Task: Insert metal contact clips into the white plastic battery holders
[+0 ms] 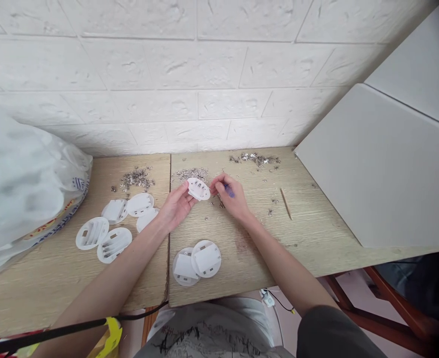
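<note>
My left hand (177,206) grips a round white plastic battery holder (199,189) by its left edge, tilted so that its slots and small metal pieces face me. Close to its right side, my right hand (231,195) is closed on a slim tool with a blue handle (229,191); its kind is hard to make out. Behind the held piece lies a pile of small metal contacts (192,174). Two more white battery holders (206,259) overlap on the table in front of me, and several others (115,245) lie to the left of my left forearm.
More small metal parts are heaped at the back left (137,178) and back right (256,158). A thin wooden stick (286,204) lies at right. A plastic bag (29,189) bulges at far left; a large white panel (383,174) stands at right. The table (249,268) meets a brick-patterned wall.
</note>
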### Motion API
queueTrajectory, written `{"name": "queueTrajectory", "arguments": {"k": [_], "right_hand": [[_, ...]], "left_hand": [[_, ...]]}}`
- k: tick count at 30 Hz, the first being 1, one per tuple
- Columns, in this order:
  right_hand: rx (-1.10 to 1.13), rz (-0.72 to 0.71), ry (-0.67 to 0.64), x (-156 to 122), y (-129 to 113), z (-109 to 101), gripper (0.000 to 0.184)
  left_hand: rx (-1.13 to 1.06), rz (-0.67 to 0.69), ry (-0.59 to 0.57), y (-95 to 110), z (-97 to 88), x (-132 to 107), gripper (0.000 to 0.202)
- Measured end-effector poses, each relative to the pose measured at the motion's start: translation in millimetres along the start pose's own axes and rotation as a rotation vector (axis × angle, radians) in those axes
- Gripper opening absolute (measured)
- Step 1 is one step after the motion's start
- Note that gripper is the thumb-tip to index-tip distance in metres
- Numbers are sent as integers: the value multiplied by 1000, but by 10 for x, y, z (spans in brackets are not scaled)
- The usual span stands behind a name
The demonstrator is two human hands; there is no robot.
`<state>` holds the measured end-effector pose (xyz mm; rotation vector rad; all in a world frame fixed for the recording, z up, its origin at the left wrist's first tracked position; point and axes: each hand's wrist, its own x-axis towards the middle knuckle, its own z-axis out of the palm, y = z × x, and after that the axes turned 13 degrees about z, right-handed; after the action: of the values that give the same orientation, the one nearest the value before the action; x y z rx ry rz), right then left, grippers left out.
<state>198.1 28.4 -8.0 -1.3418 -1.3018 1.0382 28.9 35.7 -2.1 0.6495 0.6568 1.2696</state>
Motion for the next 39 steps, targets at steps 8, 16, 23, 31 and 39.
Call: {"name": "queueTrajectory", "arguments": {"k": [8,16,23,31,39], "right_hand": [[-118,-113,-14,-32,-26,39,23],[-347,-436,-8,-64,-2,54,17],[-407,-540,-33,-81,-12,53,19],[-383,-555,-40,-80,-5,62,16],[-359,-549,-41,-60,26,52,14]], "left_hand": [[295,157,-85,51,-29,-43,26],[740,509,-128,89,-35,-101,11],[976,666,-243,131,-37,-144,6],[1021,708,-254,87,-86,-111,9],[1219,788,-374,39,-158,-65,11]]}}
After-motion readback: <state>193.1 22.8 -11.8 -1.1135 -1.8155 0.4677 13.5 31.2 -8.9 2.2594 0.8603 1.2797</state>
